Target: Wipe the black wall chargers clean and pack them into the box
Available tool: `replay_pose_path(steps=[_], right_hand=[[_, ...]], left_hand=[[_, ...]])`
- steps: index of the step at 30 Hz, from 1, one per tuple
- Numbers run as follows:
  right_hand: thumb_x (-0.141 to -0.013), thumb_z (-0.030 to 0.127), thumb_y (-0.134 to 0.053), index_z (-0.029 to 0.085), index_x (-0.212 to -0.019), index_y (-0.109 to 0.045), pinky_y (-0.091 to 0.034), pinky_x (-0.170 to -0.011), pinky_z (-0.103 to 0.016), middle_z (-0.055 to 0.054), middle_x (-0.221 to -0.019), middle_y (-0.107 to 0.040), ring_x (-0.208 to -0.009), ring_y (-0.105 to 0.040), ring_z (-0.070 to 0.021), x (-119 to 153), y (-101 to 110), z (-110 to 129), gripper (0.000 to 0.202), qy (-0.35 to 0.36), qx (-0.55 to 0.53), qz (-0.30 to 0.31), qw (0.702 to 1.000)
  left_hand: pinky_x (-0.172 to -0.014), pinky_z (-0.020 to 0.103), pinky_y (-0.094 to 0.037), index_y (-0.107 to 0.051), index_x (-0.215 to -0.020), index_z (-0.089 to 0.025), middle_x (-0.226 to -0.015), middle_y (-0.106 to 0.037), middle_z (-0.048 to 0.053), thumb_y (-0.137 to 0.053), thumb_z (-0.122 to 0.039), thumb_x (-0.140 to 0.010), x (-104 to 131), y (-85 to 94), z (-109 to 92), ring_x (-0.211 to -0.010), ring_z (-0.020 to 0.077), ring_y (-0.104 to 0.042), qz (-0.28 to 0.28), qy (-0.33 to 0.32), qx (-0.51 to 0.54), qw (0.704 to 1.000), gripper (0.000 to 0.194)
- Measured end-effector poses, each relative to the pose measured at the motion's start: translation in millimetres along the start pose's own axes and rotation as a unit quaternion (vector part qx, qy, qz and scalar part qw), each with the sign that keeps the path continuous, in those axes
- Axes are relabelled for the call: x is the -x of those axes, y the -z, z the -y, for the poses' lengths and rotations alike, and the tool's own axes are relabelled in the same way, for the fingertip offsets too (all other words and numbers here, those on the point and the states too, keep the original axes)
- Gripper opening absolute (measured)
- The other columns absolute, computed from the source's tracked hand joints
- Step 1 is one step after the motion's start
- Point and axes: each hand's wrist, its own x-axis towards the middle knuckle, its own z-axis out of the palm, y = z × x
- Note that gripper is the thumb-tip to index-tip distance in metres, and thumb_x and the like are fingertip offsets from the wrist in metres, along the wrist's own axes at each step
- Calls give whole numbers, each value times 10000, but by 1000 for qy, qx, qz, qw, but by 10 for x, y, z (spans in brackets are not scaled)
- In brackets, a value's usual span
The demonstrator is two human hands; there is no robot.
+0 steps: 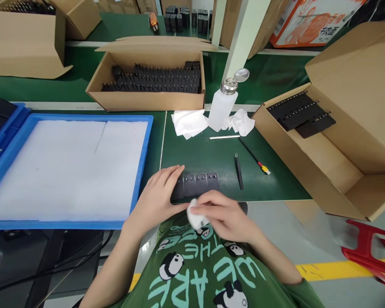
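A dark, segmented black strip [201, 184] lies at the near edge of the green table. My left hand [160, 194] is at its left end, thumb and fingers apart around that end and closed on it. In my right hand [224, 214], just below the strip, a crumpled white wipe [196, 216] is pinched between thumb and fingers. Black tweezers [239, 172] lie to the right of the strip. Behind it are a folded white cloth [189, 123], a white bottle [222, 109] with its metal lid flipped up, and a crumpled tissue [242, 122].
On the left sits a blue tray [149, 141] lined with white sheet. An open carton [150, 102] of black parts stands at the back, another carton [288, 158] at the right. A white stick [224, 137] and a black cable [253, 156] lie on the table [192, 154].
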Motion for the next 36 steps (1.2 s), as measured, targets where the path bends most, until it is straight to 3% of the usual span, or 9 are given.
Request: replay_pose_path(steps=[6, 13, 15, 18, 20, 24, 28, 33, 36], right_hand=[[-850, -72, -526, 311, -1196, -720, -486, -610, -288, -51, -1022, -634, -824, -616, -163, 601, 590, 110, 551, -117, 161, -229, 953], [-866, 65, -629, 314, -1051, -775, -481, -577, -325, -61, -969, -655, -806, -628, -197, 835, 546, 64, 344, -187, 140, -341, 910], [-846, 102, -683, 308, -1006, -785, -478, -593, -347, -63, -963, -663, -816, -630, -217, 812, 554, 41, 280, -205, 108, -391, 891], [-812, 115, -744, 301, -932, -801, -484, -623, -379, -73, -919, -677, -808, -634, -231, 672, 589, -8, 229, -221, 58, -444, 866], [-821, 100, -735, 304, -935, -807, -481, -605, -380, -86, -912, -684, -813, -638, -237, 483, 590, 1, 245, -208, 48, -428, 878], [-886, 36, -593, 332, -1181, -729, -519, -640, -357, -73, -1072, -661, -869, -641, -213, -89, 475, 228, 439, -54, 95, -289, 951], [-958, 90, -508, 304, -1203, -672, -580, -711, -288, -32, -999, -675, -848, -655, -161, -643, 335, 352, 364, 66, 150, -124, 979], [-1018, 144, -416, 224, -1132, -681, -580, -792, -359, -84, -985, -668, -925, -646, -210, -759, 299, 250, 300, 43, 237, -178, 954], [-1040, 150, -344, 243, -1210, -643, -575, -736, -296, -49, -938, -658, -816, -623, -162, -616, 190, 311, 357, 130, 202, -91, 966]], left_hand=[[-891, 555, -512, -568, -1366, -166, -1263, -647, 223, -774, -586, -775, -282, -186, -235, -1092, 449, -630, 43, -13, -32, 998, 754], [-818, 423, -526, -664, -1139, -210, -1030, -690, 133, -771, -626, -742, -241, -177, -122, -952, 341, -668, -12, 57, 76, 995, 584], [-860, 382, -527, -641, -1132, -239, -1080, -685, 88, -837, -615, -669, -161, -70, -108, -984, 295, -659, -117, 137, 258, 949, 628], [-736, 355, -554, -624, -1090, -244, -967, -690, 54, -624, -810, -748, -79, 65, -162, -826, 232, -673, -237, 217, 485, 813, 661], [-585, 329, -537, -638, -1020, -220, -837, -679, 53, -427, -918, -761, -81, 97, -232, -665, 207, -657, -212, 227, 594, 742, 774], [-515, 272, -501, -674, -926, -188, -737, -661, 32, -710, -861, -586, -159, 61, -387, -586, 176, -627, -135, 221, 796, 547, 754], [-555, 276, -509, -688, -916, -170, -780, -680, 39, -735, -778, -660, -163, 16, -490, -622, 172, -633, -121, 205, 814, 529, 661], [-523, 277, -498, -684, -962, -170, -723, -657, 22, -730, -779, -657, -112, -13, -488, -597, 174, -611, -97, 194, 840, 496, 683], [-587, 277, -527, -669, -951, -174, -734, -666, 29, -689, -787, -699, -138, -6, -477, -633, 173, -627, -98, 199, 851, 476, 664]])
